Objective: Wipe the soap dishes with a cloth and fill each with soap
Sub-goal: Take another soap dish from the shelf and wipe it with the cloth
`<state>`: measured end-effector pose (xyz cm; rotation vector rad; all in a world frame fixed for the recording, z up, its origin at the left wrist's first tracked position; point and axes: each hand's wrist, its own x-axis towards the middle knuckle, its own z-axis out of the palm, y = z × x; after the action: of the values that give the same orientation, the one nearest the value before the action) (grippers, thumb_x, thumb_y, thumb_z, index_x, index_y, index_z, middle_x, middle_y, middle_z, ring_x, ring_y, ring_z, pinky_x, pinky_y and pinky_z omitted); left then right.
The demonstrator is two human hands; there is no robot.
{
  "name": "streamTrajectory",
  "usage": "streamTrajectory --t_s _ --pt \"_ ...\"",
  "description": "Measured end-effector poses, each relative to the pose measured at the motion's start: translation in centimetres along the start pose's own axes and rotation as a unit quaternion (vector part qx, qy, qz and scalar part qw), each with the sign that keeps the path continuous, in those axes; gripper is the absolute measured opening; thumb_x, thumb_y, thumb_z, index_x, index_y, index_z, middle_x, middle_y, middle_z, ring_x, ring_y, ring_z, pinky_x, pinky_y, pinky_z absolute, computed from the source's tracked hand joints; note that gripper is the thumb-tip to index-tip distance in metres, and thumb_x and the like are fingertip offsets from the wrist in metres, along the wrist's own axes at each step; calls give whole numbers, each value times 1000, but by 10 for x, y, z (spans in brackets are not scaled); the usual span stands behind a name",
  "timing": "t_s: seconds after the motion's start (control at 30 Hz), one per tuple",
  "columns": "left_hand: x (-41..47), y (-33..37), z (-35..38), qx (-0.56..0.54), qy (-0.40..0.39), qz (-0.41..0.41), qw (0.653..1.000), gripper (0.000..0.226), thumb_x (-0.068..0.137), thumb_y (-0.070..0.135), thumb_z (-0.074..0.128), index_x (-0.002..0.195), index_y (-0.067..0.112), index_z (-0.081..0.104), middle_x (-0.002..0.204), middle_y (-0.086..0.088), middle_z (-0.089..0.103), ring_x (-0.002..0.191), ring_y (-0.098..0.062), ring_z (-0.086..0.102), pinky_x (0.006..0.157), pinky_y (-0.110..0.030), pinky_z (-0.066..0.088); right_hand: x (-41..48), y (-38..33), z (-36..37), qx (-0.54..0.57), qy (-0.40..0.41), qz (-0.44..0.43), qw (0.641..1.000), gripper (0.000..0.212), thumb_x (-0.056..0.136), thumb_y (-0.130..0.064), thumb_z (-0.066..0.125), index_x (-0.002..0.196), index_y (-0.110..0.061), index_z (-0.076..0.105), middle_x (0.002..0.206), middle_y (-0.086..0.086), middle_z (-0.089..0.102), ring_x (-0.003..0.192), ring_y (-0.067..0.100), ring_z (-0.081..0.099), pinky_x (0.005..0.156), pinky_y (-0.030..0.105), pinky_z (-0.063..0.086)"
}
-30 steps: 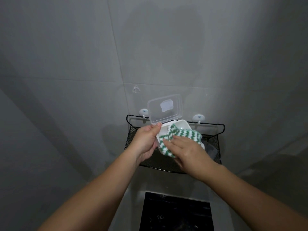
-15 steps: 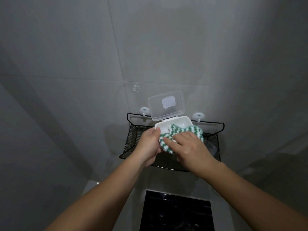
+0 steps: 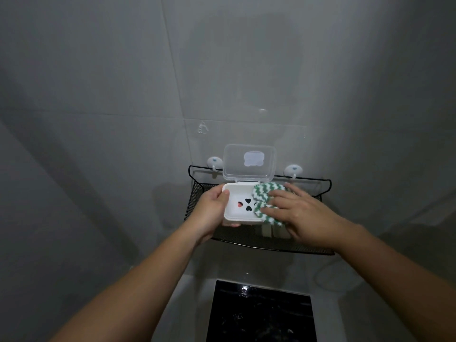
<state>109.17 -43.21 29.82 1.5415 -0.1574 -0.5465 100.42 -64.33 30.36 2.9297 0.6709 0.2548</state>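
Note:
A white soap dish (image 3: 238, 213) with heart-shaped drain holes is held over a black mesh shelf (image 3: 266, 243). Its clear lid (image 3: 248, 162) stands open against the wall. My left hand (image 3: 212, 211) grips the dish's left end, thumb over the rim. My right hand (image 3: 299, 213) presses a green-and-white zigzag cloth (image 3: 265, 196) into the right half of the dish. The left half of the dish's floor is bare. Pale blocks (image 3: 274, 230) lie on the shelf under the dish, partly hidden.
The mesh shelf hangs from two white suction hooks (image 3: 293, 170) on a grey tiled wall (image 3: 123, 95). Below it is a dark glossy rectangular surface (image 3: 261, 314). A thin cord (image 3: 328, 280) loops at lower right.
The dish has tilted flatter toward me, showing its floor. The cloth and my right hand slid from the middle to the right end. My left hand kept its grip.

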Motion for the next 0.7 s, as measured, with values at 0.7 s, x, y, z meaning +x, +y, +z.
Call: streamTrajectory --t_s 0.7 --pt "-7 -1 10 -10 -17 15 1000 29 103 17 35 119 14 59 101 -11 69 72 -19 68 52 -31 55 27 -46 -25 147 -75 19 986 67 86 -8 46 149 -22 28 158 -1 20 145 15 17 112 16 3"
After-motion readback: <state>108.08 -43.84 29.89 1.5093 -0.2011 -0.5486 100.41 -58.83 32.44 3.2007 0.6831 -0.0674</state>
